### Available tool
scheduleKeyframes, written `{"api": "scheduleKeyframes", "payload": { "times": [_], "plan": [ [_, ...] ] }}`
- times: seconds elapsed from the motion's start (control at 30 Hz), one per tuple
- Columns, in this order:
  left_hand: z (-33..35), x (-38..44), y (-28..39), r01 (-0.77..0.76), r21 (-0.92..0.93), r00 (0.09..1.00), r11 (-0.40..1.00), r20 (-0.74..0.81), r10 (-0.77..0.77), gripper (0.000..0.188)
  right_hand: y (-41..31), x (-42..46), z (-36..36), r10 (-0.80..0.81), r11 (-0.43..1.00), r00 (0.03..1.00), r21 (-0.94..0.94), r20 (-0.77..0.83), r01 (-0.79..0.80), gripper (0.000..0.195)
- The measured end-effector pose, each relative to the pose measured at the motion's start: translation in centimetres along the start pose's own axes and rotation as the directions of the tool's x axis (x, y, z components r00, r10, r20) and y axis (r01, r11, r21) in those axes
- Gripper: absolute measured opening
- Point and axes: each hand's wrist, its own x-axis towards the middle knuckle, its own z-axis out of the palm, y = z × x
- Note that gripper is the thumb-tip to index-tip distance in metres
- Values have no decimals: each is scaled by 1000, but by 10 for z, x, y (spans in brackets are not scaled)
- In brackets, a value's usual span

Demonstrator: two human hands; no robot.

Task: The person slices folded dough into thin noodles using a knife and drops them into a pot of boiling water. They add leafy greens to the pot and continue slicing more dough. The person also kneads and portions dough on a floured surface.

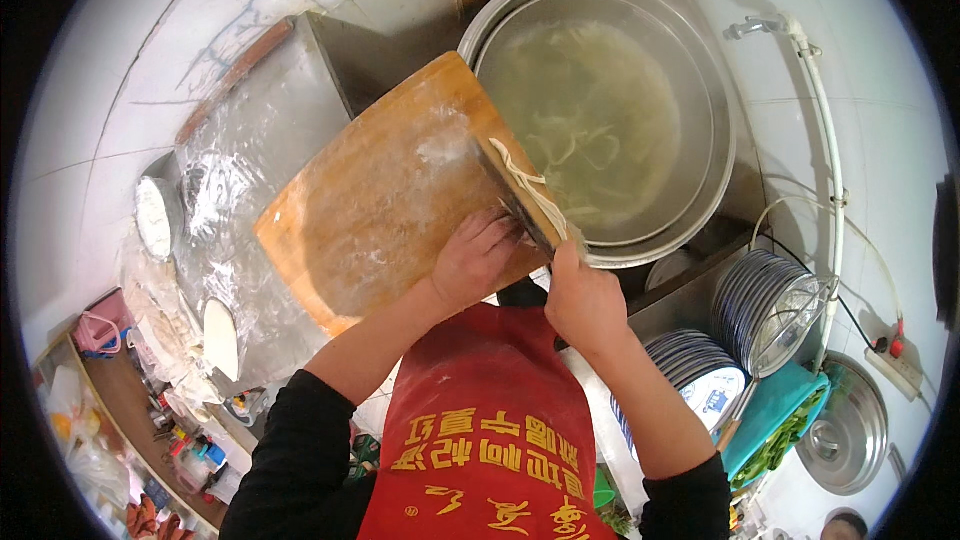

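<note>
A wooden cutting board [375, 187], dusted with flour, reaches at a slant over the rim of a large metal pot [716, 165]. My right hand [585, 300] is closed around the handle of a knife. Its dark blade [517, 199] stands along the board's edge beside the pot. Pale noodle strips [529, 184] lie on the pot side of the blade. My left hand [480, 251] rests on the board with its fingertips against or close to the blade; whether it grips anything is hidden. Cloudy water [600, 105] in the pot holds more noodle strips.
A plastic-covered counter [247, 165] lies to the left, with a bowl of white flour [155, 217] on it. Stacked plates [690, 375] and a wire strainer [791, 322] stand at right, near a teal container of greens [780, 420]. A tap [757, 28] projects from the wall.
</note>
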Motion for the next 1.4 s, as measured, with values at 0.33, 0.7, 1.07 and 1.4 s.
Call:
{"api": "scheduleKeyframes", "payload": {
  "times": [0.33,0.7,1.07,1.4],
  "plan": [
    [7,-4,-6,-31,6,999,999,-42,32,36,-3,-12,-1,-19,999,999,42,-25,20,22],
    [-4,-11,-1,-22,12,999,1000,42,22,36,-2,-28,-1,-75,992,996,102,-46,79,19],
    [-32,-35,-17,399,62,916,915,4,-400,29,-4,-60,11,14,988,1000,155,27,-18,13],
    [-30,65,-52,15,79,995,997,95,-22,30,28,-60,-19,236,960,969,170,-70,-222,16]
  ]
}}
